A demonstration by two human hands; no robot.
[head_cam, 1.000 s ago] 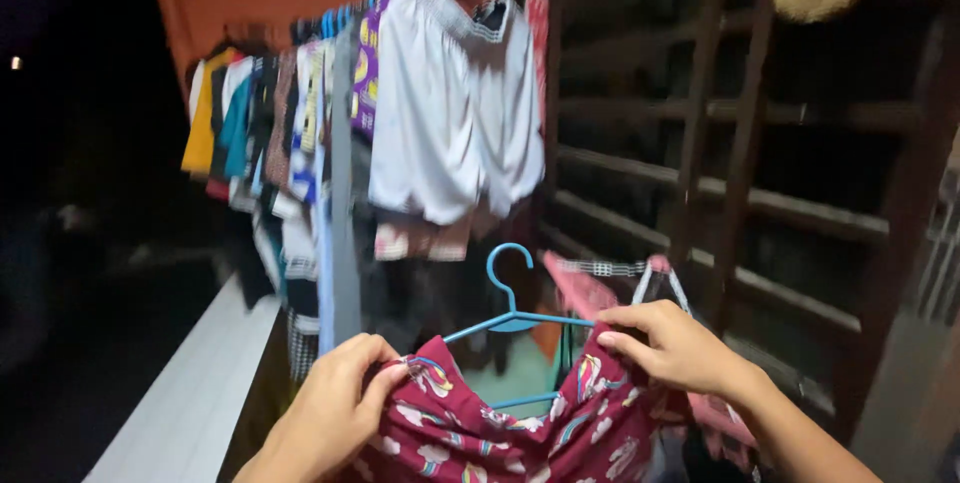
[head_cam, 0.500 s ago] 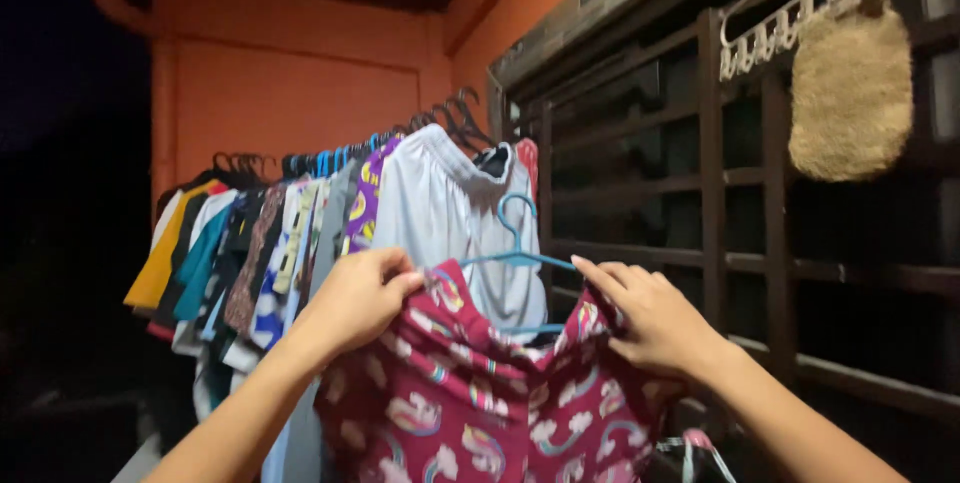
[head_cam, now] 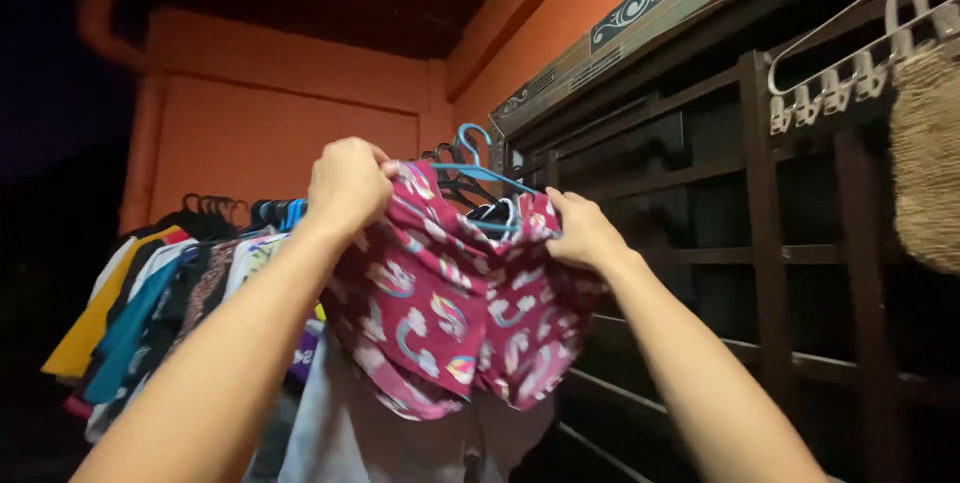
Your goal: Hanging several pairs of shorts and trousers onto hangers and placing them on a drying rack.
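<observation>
Head view: both arms reach up in front of an orange wall [head_cam: 270, 133]. The left hand [head_cam: 348, 183] is clenched on one top corner of a pair of maroon shorts [head_cam: 455, 308] printed with small coloured shapes, its fingers [head_cam: 372, 155] folded over the waistband. The right hand [head_cam: 582, 233] grips the opposite corner, fingers closed on the cloth. The shorts hang on a blue hanger [head_cam: 480, 168], whose hook rises above the fabric between the two hands, near a cluster of dark hanger hooks [head_cam: 450, 158]. Lower left, a row of hung clothes [head_cam: 150, 293] in yellow, teal, white and patterned cloth stretches back toward the wall. A pale garment [head_cam: 345, 433] hangs just below the shorts. To the right stands a dark wooden lattice [head_cam: 760, 243]; a woven tan item [head_cam: 925, 163] hangs from a pale multi-hook hanger [head_cam: 850, 73] at the right edge.
</observation>
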